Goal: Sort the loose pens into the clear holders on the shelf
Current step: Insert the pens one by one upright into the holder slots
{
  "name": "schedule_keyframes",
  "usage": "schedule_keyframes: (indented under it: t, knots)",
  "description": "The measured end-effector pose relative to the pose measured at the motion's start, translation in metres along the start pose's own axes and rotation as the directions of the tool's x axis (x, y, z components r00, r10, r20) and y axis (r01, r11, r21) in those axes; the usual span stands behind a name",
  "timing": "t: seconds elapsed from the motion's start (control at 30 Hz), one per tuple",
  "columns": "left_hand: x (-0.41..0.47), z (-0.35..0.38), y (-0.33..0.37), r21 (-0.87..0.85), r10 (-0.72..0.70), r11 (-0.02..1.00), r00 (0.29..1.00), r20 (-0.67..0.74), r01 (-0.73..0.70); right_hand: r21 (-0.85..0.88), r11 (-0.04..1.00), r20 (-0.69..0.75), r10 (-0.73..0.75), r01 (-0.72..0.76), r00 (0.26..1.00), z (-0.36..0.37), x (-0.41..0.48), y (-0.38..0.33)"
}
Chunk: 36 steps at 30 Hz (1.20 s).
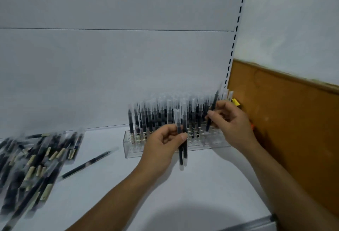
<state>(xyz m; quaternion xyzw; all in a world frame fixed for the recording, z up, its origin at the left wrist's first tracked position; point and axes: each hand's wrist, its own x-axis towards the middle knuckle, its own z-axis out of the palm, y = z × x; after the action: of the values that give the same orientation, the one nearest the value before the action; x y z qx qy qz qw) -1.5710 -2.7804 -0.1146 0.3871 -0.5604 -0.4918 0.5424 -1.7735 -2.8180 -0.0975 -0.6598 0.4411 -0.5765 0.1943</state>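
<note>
Left grip (165,144) curled round two capped pens (182,150) before the clear holder (132,151), right grip (231,120) pinching one pen (213,106) over its right end; probably light, stiff, slick, best pinched mid-barrel.

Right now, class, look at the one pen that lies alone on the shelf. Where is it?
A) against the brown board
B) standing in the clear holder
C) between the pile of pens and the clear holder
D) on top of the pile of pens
C: the single pen lies flat on the white shelf, with the pile of pens to its left and the clear holder to its right, touching neither.
</note>
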Motion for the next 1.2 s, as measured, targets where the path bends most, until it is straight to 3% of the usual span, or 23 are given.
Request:
schedule_keyframes:
  t: [0.23,0.37,0.57,0.77,0.9,1.07,1.2]
  knots:
    - [0.002,0.021,-0.015,-0.223,-0.002,0.975,0.996,-0.087,-0.017,-0.094,0.995,-0.025,0.013,-0.015,1.000,-0.006,0.025,0.014]
    - [0.000,0.019,-0.025,-0.178,0.032,0.984,0.999,-0.017,-0.034,-0.242,0.970,0.008,-0.008,0.009,1.000,-0.005,0.028,0.022]
    - [0.005,0.019,-0.029,-0.194,0.052,0.980,0.998,-0.017,-0.055,-0.455,0.889,0.131,0.124,-0.051,0.984,-0.002,0.021,0.031]
    - [0.005,0.020,-0.029,-0.220,0.041,0.975,0.999,-0.012,-0.042,-0.511,0.859,0.129,0.112,-0.031,0.985,-0.008,0.015,0.027]
    - [0.005,0.020,-0.029,-0.197,0.042,0.980,0.999,-0.010,-0.043,-0.390,0.919,0.022,-0.049,0.054,0.999,-0.009,0.005,0.016]
    - [0.006,0.019,-0.030,-0.220,0.061,0.974,0.998,0.006,-0.058,-0.091,0.990,0.344,-0.073,0.111,0.936,0.010,-0.007,-0.001]
    - [0.007,0.019,-0.030,-0.221,0.080,0.972,0.997,0.004,-0.077,-0.042,0.993,0.393,-0.081,0.106,0.916,0.016,-0.009,-0.005]
